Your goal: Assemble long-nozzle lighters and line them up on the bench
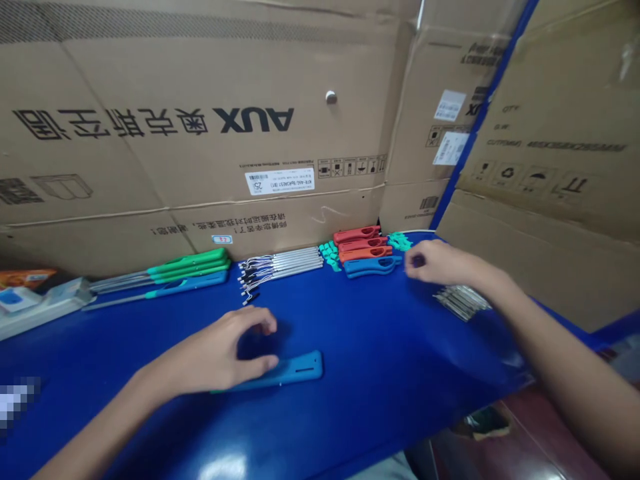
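A blue lighter handle [306,367] lies flat on the blue table in front of me. Over its left end is my left hand [227,350], thumb and curled fingers apart with nothing between them; whether the thumb touches the handle I cannot tell. At the back right, my right hand [430,261] has its fingers bent together beside the small teal pieces [400,241]. What it pinches, if anything, is hidden. Left of that hand is a row of red, orange and blue lighter handles [367,252]. Below its wrist lies a bundle of thin metal rods [463,301].
Silvery tubes with wires [295,262] lie along the back, beside more teal pieces [330,253]. Green and blue long-necked lighters [190,270] rest farther left, near a white power strip [60,307]. Cardboard walls [200,80] stand behind and at the right.
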A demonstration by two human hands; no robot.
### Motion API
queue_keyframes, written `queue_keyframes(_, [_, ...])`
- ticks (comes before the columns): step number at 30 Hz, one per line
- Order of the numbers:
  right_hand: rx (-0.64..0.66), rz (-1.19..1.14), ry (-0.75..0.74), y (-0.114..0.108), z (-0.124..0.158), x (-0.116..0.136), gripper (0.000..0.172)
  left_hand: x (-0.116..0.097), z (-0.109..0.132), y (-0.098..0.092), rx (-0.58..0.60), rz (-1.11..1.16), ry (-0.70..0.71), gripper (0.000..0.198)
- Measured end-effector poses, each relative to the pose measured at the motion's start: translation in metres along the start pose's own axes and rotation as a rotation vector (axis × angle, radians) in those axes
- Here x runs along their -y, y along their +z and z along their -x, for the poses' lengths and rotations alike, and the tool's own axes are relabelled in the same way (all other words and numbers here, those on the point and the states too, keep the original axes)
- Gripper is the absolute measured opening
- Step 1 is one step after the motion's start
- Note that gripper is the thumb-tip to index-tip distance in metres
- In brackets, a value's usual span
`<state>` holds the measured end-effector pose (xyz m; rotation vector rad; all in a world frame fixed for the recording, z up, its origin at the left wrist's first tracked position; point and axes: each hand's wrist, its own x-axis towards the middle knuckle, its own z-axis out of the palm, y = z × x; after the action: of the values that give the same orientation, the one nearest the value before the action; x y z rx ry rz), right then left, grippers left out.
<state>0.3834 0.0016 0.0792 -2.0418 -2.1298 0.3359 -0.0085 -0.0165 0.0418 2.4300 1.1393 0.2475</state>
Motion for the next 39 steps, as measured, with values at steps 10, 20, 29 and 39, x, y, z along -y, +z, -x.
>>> queue_keyframes(10, [-0.051,-0.041,0.188,0.011,-0.005,-0.084,0.011,0.016,0.017,-0.002,0.204,-0.051,-0.133,0.041])
queue_keyframes(20, [0.084,-0.236,-0.236,-0.003,0.036,0.028,0.018,0.004,-0.002,0.037,-0.053,-0.02,0.128,0.021])
queue_keyframes(29, [0.121,0.128,-0.696,0.082,0.037,0.143,0.022,0.005,0.008,0.053,-0.295,-0.128,0.358,0.023])
queue_keyframes(39, [0.319,0.058,-0.718,0.058,0.074,0.124,0.013,-0.041,0.018,0.049,-0.143,-0.616,0.421,0.036])
